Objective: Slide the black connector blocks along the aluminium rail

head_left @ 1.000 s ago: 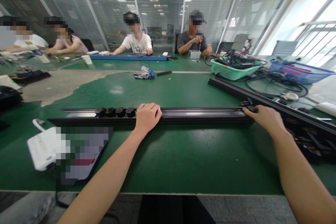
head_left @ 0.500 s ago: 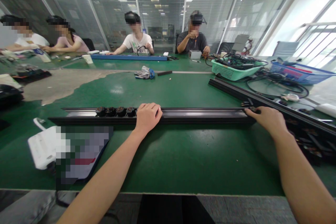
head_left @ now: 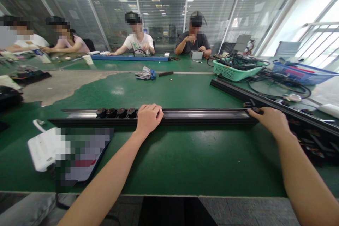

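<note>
A long black metal channel (head_left: 201, 114) with a shiny inside lies crosswise on the green table. Several small black round modules (head_left: 121, 112) sit in a row in its left part. My left hand (head_left: 148, 117) is closed over the channel just right of these modules; its fingertips are hidden behind the far wall. At the channel's right end, my right hand (head_left: 271, 120) pinches a small dark part (head_left: 255, 110), largely covered by the fingers, so its kind cannot be made out.
Another black rail (head_left: 238, 93) lies slanted at the right. Behind it stand a green basket (head_left: 230, 72) of cables and a blue basket (head_left: 304, 74). A white device (head_left: 42, 148) lies at front left. Gloves (head_left: 145, 73) lie farther back, with co-workers (head_left: 139, 40) seated across.
My hands and the channel stay in place. Across the table, the co-worker in the dark shirt leans slightly left with lowered hand, and the one in white shifts a hand.
</note>
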`<state>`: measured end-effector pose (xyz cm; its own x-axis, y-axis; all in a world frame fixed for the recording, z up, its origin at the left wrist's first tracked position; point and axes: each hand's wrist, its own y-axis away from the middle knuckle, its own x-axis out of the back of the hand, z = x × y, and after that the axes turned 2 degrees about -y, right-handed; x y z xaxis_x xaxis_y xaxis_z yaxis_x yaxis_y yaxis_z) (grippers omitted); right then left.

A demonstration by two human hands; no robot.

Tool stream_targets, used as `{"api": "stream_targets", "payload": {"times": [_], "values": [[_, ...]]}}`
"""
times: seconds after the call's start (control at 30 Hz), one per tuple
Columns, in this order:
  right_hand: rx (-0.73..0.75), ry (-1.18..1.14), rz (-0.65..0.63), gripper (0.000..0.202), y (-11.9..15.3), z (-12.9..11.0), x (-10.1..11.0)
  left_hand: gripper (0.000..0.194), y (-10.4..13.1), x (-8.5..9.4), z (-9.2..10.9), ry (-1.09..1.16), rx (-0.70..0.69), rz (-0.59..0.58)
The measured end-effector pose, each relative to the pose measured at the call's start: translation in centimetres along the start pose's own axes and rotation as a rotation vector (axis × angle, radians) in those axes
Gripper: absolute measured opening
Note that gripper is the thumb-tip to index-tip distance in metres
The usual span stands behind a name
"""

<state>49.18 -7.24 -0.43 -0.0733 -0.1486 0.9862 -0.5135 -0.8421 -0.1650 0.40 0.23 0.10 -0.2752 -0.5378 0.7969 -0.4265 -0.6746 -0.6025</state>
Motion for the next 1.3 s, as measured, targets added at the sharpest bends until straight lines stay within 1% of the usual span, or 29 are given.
{"api": "stream_targets", "payload": {"times": [0.37, 0.63, 0.97, 1.3], "values": [[-0.046, 0.01, -0.02, 0.064, -0.4, 0.4, -0.2, 0.031, 0.1, 0.0, -0.1, 0.0, -0.001, 0.002], [-0.042, 0.041, -0.011, 0.065, -0.5, 0.5, -0.4, 0.032, 0.1, 0.0, -0.1, -0.012, -0.004, 0.005], [-0.046, 0.059, 0.006, 0.064, -1.0, 1.3, -1.1, 0.031, 0.1, 0.0, 0.0, -0.014, -0.006, 0.004], [-0.066, 0.061, 0.005, 0.065, -1.2, 1.7, -1.3, 0.031, 0.1, 0.0, -0.1, -0.008, -0.003, 0.005]]}}
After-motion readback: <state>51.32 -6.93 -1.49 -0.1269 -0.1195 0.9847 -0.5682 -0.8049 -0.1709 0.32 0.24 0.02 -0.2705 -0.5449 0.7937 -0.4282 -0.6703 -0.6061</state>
